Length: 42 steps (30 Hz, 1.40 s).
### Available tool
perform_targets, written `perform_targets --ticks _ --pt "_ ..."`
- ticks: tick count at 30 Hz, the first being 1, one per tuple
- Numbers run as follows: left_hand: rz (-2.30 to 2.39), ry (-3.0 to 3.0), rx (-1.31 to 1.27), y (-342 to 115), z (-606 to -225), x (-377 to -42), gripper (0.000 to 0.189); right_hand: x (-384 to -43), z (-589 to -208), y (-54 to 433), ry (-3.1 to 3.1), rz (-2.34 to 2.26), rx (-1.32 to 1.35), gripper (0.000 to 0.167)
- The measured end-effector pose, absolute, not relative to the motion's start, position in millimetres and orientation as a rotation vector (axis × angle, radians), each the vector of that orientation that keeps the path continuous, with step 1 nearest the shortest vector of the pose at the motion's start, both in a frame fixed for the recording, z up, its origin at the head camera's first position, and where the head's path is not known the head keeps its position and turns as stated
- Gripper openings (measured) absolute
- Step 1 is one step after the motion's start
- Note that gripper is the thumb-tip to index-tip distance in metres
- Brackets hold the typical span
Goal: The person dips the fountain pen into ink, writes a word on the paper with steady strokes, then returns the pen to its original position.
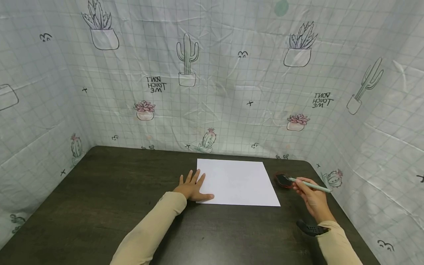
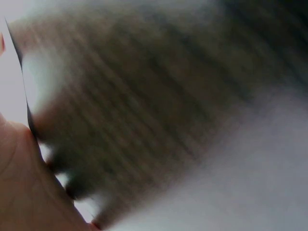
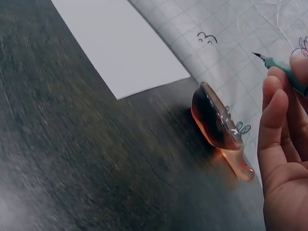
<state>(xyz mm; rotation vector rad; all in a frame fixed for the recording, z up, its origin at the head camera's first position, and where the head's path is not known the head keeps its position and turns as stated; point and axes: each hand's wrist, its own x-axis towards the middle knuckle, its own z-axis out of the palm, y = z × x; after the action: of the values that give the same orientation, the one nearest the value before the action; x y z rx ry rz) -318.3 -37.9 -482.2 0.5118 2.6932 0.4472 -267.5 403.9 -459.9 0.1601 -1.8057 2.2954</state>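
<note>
A plain white sheet of paper (image 1: 236, 182) lies on the dark table. My left hand (image 1: 192, 188) rests flat on its left edge, fingers spread and thumb along the near left corner. In my right hand (image 1: 314, 200), thumb and fingers pinch a pale green dip pen (image 1: 318, 187). The right wrist view shows its fine dark pointed tip (image 3: 258, 56). Just right of the paper sits a small reddish, see-through dish (image 3: 209, 118) with a short handle and dark liquid inside. In the head view the pen tip overlaps this dish. The left wrist view is mostly blurred.
The dark wood table (image 1: 109, 191) reaches back to a hanging cloth (image 1: 225, 84) printed with cacti and a grid, which also closes off both sides. A black band (image 1: 311, 229) circles my right wrist. The dish stands near the table's right edge.
</note>
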Motion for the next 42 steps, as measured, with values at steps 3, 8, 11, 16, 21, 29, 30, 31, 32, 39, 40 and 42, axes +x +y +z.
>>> perform_targets --ticks 3,8,11,16,21,29,30,31,32,39,40,42 --pt "0.447 2.695 0.514 -38.2 -479.5 -317.3 0.106 -268.7 -458.7 405.3 -1.877 2.233 0.149 0.016" --pt "0.454 2.700 0.517 -38.7 -480.8 -317.6 0.106 -275.2 -460.5 410.8 -2.021 2.054 0.066 0.026" --pt "0.446 2.713 0.519 -38.7 -489.9 -323.2 0.107 -281.2 -462.7 414.2 -2.109 1.921 0.023 0.036" --pt "0.409 2.713 0.522 -38.0 -496.1 -328.1 0.109 -289.1 -457.4 412.1 -2.243 1.734 -0.149 0.040" --pt "0.436 2.703 0.509 -37.4 -489.6 -325.7 0.107 -297.6 -450.5 409.5 -2.347 1.607 -0.226 0.039" --pt "0.433 2.701 0.499 -38.5 -483.7 -321.4 0.105 -305.3 -449.0 404.1 -2.534 1.430 -0.281 0.039" --pt "0.431 2.702 0.499 -38.6 -483.4 -321.3 0.105 -306.3 -448.9 403.2 -2.552 1.407 -0.292 0.040" --pt "0.430 2.702 0.500 -38.7 -483.2 -321.3 0.105 -307.0 -448.7 402.2 -2.576 1.372 -0.301 0.040" --pt "0.432 2.700 0.499 -38.7 -483.0 -321.3 0.105 -307.7 -448.7 401.2 -2.594 1.340 -0.314 0.040" --pt "0.445 2.693 0.497 -38.6 -483.0 -321.1 0.105 -311.4 -449.9 399.0 -2.676 1.154 -0.320 0.033" --pt "0.446 2.694 0.495 -38.7 -483.3 -321.3 0.105 -311.8 -450.0 399.0 -2.688 1.130 -0.310 0.032" --pt "0.443 2.698 0.493 -38.7 -483.8 -321.5 0.105 -313.1 -450.1 399.0 -2.707 1.079 -0.295 0.031"
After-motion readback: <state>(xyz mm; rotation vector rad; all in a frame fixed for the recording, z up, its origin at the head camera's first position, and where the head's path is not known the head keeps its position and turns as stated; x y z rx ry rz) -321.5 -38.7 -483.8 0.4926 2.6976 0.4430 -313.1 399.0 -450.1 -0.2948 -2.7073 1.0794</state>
